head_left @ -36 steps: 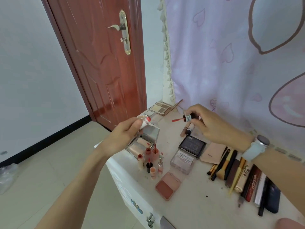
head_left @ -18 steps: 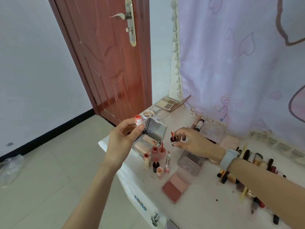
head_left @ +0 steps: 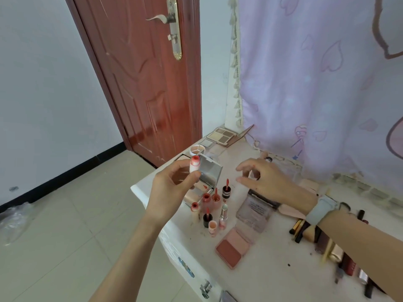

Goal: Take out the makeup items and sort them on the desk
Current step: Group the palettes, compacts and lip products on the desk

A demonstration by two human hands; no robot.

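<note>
Mid-sort on the lip stuff: left hand pinches the open lip-gloss tube above the desk, right hand hangs loose and empty just above the wand cap (standing among the lip tubes). Next that tube probably needs setting down upright beside it.

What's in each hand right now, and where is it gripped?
The left hand pinches a small white lip-gloss tube round its lower body. The right hand holds nothing.

Two hands at frame centre; eight lip tubes and caps, one of them held, seven standing; four open palettes: eyeshadow, mirrored, blush, round; one door
</note>
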